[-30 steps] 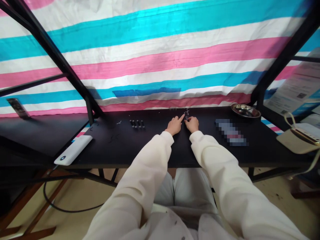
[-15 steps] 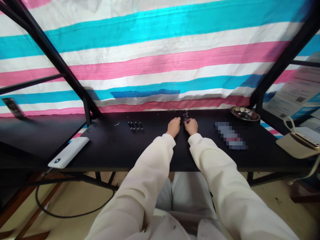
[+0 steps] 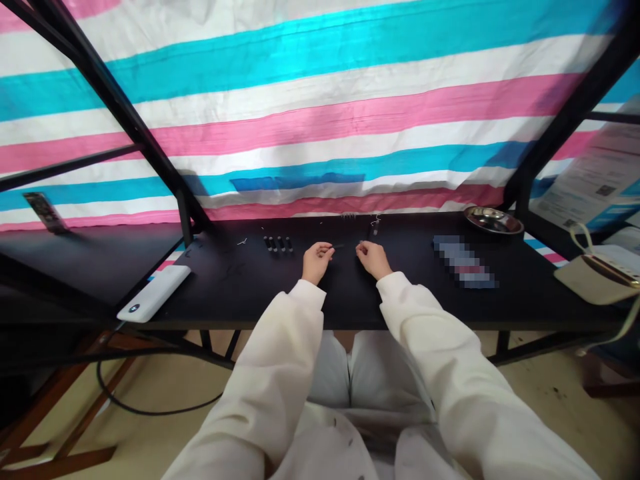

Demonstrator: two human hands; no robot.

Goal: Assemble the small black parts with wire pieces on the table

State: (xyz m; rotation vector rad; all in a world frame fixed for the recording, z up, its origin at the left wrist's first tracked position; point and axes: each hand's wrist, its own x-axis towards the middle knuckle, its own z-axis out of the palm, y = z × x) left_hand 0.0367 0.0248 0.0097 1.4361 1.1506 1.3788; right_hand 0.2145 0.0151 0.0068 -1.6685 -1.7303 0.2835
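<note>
My left hand (image 3: 316, 259) hovers over the black table (image 3: 280, 293), fingers pinched on a small dark piece (image 3: 338, 246) that sticks out to the right. My right hand (image 3: 373, 257) is beside it, a short gap away, fingers curled in a pinch; what they hold is too small to make out. Behind the hands, a small dark part with thin wire (image 3: 375, 225) lies near the table's back edge. A row of several small black pieces (image 3: 278, 244) stands to the left of my left hand.
A white power bank (image 3: 155, 293) with a cable lies at the table's left front corner. A metal bowl (image 3: 493, 219) sits at the back right, a blurred flat item (image 3: 465, 262) near it. A beige bag (image 3: 597, 275) rests far right. Black frame posts rise on both sides.
Both hands drew back from the wired part at the table's rear and moved apart; the left hand shifted left and now pinches a small dark piece.
</note>
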